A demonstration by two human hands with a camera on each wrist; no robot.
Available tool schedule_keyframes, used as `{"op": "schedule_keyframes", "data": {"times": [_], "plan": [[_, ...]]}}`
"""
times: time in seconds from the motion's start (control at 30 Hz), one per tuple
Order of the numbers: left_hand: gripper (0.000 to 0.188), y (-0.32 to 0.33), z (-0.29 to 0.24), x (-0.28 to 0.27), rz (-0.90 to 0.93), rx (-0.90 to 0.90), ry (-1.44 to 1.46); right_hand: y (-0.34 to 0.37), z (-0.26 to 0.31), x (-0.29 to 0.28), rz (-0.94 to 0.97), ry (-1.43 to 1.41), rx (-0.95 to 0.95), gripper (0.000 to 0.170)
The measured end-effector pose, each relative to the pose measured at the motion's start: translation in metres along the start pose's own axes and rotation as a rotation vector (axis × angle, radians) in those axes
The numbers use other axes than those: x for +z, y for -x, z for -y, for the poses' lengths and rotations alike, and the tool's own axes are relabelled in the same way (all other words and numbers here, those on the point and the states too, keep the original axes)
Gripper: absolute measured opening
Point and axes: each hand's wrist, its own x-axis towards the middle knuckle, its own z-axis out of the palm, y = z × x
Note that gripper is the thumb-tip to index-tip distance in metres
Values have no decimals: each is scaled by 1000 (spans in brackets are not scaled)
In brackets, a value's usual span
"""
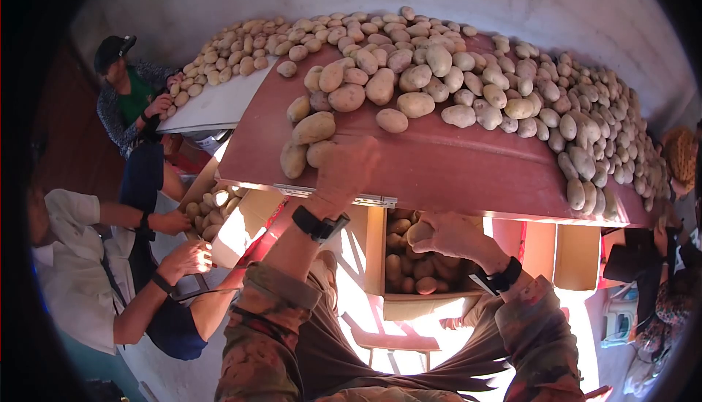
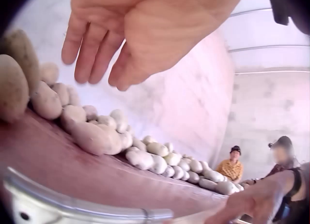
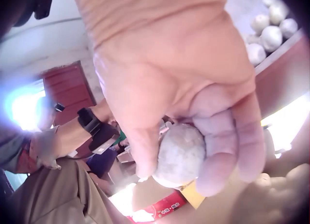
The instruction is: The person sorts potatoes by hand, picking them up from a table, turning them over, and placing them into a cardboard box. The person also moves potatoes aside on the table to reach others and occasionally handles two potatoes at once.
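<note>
Over the red tabletop point(image 1: 322, 124), my left hand point(image 1: 346, 171) is close to the near-left edge of the potato pile point(image 1: 439, 62). In the left wrist view this hand point(image 2: 155, 35) has its fingers extended and carries nothing. My right hand point(image 1: 464, 241) pinches a potato point(image 3: 181, 154) between thumb and fingers, and the same potato point(image 1: 419, 234) shows at the fingertips in the head view. Beneath that hand stands an open cardboard box point(image 1: 431, 307) holding several potatoes point(image 1: 409, 267).
At the left, a person in a white shirt point(image 1: 80, 256) reaches to another box of potatoes point(image 1: 208, 215). Behind, a person in a dark cap point(image 1: 115, 54) sits by a white table point(image 1: 212, 106). A metal strip point(image 1: 336, 196) runs along the tabletop's front edge.
</note>
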Motion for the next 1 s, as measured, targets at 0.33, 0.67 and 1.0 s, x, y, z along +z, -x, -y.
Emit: {"op": "schedule_keyframes", "data": {"times": [0.33,0.67,1.0], "plan": [[56,0,95,-29,-218,-195,-499,11,-22,25,-187,687,-138,33],[60,-13,109,-19,-192,-129,-437,9,-26,31,-128,720,-252,24],[55,-5,11,-26,169,26,328,-12,7,8,-435,126,-169,39]]}}
